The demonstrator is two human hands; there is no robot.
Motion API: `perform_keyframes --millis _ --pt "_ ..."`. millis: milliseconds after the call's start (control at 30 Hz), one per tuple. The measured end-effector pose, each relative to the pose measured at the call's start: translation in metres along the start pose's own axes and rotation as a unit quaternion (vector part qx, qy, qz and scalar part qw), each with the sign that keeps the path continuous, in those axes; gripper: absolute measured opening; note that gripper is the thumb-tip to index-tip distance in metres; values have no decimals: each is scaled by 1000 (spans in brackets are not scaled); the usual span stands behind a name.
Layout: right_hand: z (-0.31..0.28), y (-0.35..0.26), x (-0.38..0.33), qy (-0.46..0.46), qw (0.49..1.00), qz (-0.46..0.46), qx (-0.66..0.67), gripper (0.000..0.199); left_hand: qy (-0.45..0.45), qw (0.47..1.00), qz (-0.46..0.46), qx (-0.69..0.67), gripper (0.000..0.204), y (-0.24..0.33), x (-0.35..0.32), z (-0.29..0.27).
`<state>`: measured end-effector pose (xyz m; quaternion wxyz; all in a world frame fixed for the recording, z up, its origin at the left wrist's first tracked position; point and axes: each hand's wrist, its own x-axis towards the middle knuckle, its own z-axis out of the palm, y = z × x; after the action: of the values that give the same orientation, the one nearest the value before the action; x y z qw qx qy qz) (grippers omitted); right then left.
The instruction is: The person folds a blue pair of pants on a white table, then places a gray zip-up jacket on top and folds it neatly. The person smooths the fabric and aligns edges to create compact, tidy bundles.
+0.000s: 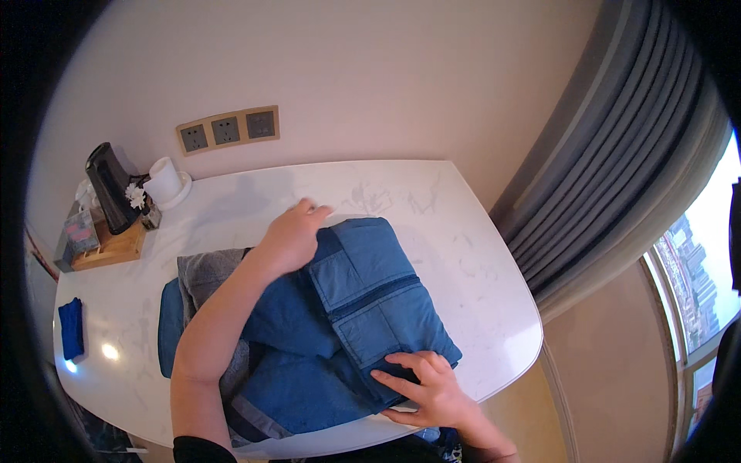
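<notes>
Both hands lie flat on a folded blue jacket point(363, 309) spread on a white marble-patterned table point(432, 208). Left hand point(292, 235): palm down at the far corner of the fold, fingers together and extended, their tips reaching just past the cloth onto the tabletop; it grips nothing. Right hand point(428, 390): palm down at the near corner of the same fold, fingers spread and slightly bent, pressing the fabric close to the table's front edge; it too grips nothing. The two hands are well apart, at opposite ends of the folded panel, which shows a darker seam band running across it between two lighter rectangular sections. The left forearm crosses the jacket diagonally from the lower edge.

Under the jacket, on its left side, lies a grey cloth point(207, 274), partly covered. A small blue cloth point(71, 328) rests apart near the table's left edge.

At the far left corner stand a black cone-shaped object point(110, 189), a white cup point(164, 181) on a saucer, a small white flower point(136, 197), and a wooden tray point(112, 248). On the wall behind is a socket panel point(228, 130). A grey curtain point(617, 162) hangs at the right, beside a window point(698, 270).
</notes>
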<state>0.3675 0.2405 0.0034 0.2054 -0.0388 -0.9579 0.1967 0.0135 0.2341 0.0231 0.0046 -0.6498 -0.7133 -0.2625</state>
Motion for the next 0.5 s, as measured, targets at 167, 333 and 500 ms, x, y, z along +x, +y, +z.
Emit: perform_keyframes --millis 167,333,500 --pt "8 -17 6 -35 995 4 -89 76 -17 972 229 45 48 38 -9 22" --pt "19 -24 3 -36 982 13 -183 72 -59 976 211 8 57 21 -14 43" --pt "8 -2 10 -48 985 -32 -165 70 -105 989 96 -44 64 -32 -26 31"
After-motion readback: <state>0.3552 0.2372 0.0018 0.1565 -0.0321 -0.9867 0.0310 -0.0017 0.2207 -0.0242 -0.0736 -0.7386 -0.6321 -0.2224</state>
